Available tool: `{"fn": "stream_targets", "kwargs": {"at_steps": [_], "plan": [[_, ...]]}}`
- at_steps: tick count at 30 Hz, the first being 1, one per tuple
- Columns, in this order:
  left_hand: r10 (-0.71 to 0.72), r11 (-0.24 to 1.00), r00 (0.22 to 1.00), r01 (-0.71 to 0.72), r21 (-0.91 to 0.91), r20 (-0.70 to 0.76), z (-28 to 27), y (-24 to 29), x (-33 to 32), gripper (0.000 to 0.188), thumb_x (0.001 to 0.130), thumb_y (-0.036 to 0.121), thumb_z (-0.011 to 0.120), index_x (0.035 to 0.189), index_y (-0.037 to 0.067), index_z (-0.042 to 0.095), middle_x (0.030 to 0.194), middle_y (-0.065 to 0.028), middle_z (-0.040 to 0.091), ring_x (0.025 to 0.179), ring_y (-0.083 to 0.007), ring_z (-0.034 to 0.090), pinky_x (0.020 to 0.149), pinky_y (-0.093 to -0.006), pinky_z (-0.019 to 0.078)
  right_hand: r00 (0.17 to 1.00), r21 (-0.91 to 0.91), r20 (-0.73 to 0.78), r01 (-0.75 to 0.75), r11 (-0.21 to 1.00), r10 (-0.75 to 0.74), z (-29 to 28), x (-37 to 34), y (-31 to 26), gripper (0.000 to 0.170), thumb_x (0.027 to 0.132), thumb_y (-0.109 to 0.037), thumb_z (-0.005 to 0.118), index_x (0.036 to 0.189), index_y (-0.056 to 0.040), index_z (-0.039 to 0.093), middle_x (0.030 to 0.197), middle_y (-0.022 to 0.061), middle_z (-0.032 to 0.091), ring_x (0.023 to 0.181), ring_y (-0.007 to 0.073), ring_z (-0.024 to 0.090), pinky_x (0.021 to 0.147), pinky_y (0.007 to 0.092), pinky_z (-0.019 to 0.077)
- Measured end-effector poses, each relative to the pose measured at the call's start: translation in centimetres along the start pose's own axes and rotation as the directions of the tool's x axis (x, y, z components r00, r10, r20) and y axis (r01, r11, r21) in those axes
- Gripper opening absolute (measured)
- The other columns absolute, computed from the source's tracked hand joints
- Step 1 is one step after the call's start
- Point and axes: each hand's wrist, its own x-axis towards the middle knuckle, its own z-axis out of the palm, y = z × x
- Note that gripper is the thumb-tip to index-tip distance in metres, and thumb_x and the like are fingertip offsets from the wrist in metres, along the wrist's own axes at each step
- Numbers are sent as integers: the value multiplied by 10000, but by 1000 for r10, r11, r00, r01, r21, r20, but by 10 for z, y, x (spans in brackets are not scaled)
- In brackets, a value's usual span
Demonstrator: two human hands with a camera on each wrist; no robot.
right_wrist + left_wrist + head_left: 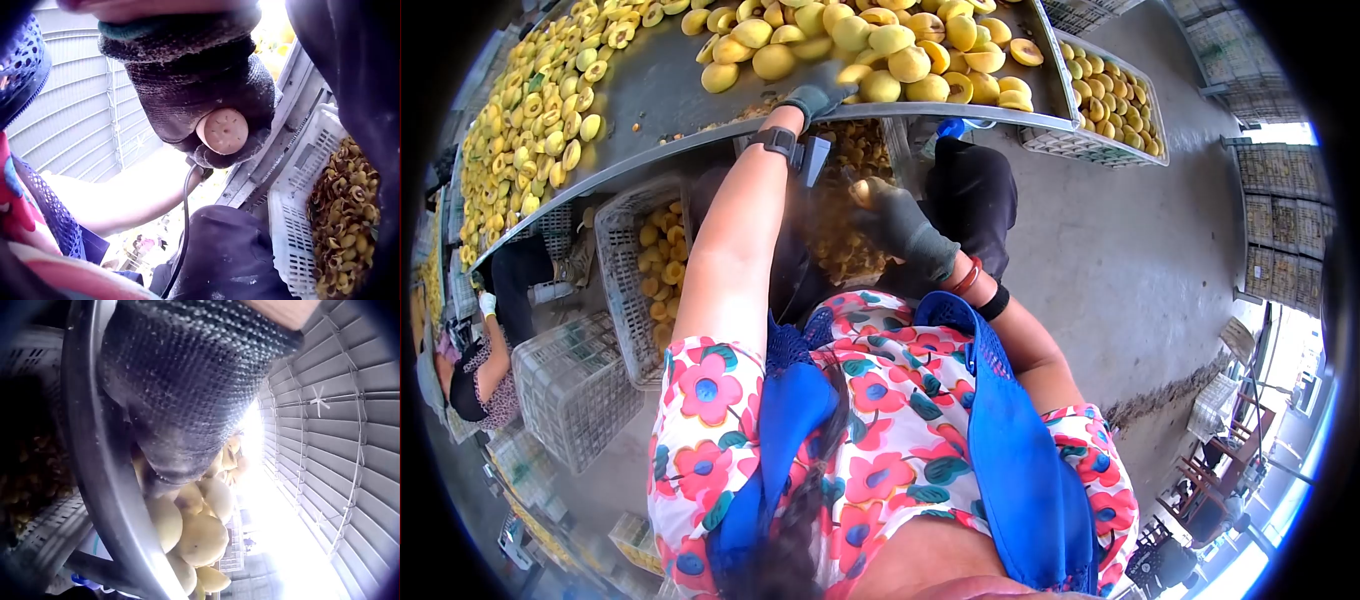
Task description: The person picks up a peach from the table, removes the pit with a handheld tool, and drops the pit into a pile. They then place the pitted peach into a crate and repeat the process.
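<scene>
My left hand [815, 97], in a dark knit glove, reaches over the near edge of the metal table among yellow peaches [890, 55], some whole and some halved. In the left wrist view the gloved fingers [181, 450] point down right at the fruit [203, 537]; their tips are hidden, and I cannot tell whether they grip a peach. My gloved right hand [895, 220] is held above my lap, below the table edge. Its fingers curl round a pale, round-ended handle [226, 131]; the handle's other end is hidden.
The metal table [660, 85] carries more halved peaches [550, 130] at left. Between my knees stands a white crate [294, 237] of peach scraps [347, 231]. Crates of fruit flank me at left [625, 290] and right [1090, 145]. Another person [480, 375] works at far left.
</scene>
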Motion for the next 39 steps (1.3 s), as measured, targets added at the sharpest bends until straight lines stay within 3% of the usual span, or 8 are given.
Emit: {"fn": "stream_targets", "kwargs": {"at_steps": [3, 7, 12, 13, 16, 19, 22, 39], "plan": [[-175, 982, 984, 176, -67, 13, -35, 27, -32, 548, 824, 419, 633, 1197, 30, 538, 1182, -171, 591, 1073, -283, 582, 872, -366, 475, 999, 24, -16, -36, 999, 36, 2, 2, -3, 275, 789, -157, 673, 975, 6, 554, 843, 244, 620, 801, 405, 617, 681, 396, 484], [-345, 668, 933, 169, -725, -100, -53, 35, -77, 458, 809, 303, 710, 1138, 27, 550, 936, -76, 624, 821, -156, 628, 655, -271, 529, 996, 125, -33, -84, 989, 89, -1, 10, -25, 296, 802, -174, 669, 1007, 6, 554, 808, 209, 628, 714, 328, 631, 647, 391, 488], [-228, 562, 944, -73, -824, -239, -67, 66, -126, 433, 846, 240, 677, 1185, 27, 509, 1028, -71, 576, 841, -133, 601, 684, -257, 526, 985, 322, -21, -155, 934, 171, -7, 20, -60, 259, 818, -168, 648, 997, 2, 568, 711, 149, 622, 583, 232, 609, 582, 357, 490], [-219, 533, 933, -131, -836, -286, -69, 78, -134, 430, 849, 235, 672, 1184, 24, 506, 1046, -73, 567, 842, -133, 595, 699, -262, 525, 989, 258, -139, -4, 966, 42, -2, 25, -57, 238, 824, -150, 635, 997, -1, 569, 690, 138, 622, 557, 227, 601, 573, 355, 492], [-73, 664, 931, -222, -714, -357, -69, 78, -147, 418, 837, 199, 677, 1174, 23, 503, 1093, -76, 545, 883, -139, 570, 770, -275, 507, 991, 369, -97, -47, 928, 89, 0, 26, -63, 143, 861, -127, 621, 927, -24, 547, 682, -6, 554, 596, 52, 477, 526, 249, 416], [-73, 698, 918, -232, -678, -389, -63, 80, -154, 426, 819, 163, 684, 1177, 23, 502, 1081, -84, 550, 943, -147, 551, 826, -286, 482, 986, 293, -164, 73, 953, -25, 8, 30, -52, 133, 865, -103, 606, 954, -18, 557, 744, 0, 579, 665, 57, 495, 585, 258, 440], [-22, 765, 872, -300, -570, -489, -58, 87, -159, 441, 820, 146, 678, 1195, 17, 485, 1080, -102, 556, 963, -166, 553, 852, -300, 473, 947, 195, -289, 202, 960, -141, 10, 28, -51, 208, 824, -146, 638, 954, 1, 568, 760, 184, 632, 674, 285, 642, 627, 377, 496], [146, 879, 749, -398, -263, -646, -49, 110, -168, 425, 926, 214, 521, 1259, -25, 403, 1188, -187, 521, 1075, -310, 535, 924, -374, 434, 947, 320, -288, 236, 917, -143, 14, 31, -50, 181, 844, -124, 588, 960, 14, 567, 765, 147, 634, 679, 224, 625, 628, 339, 496]]}}
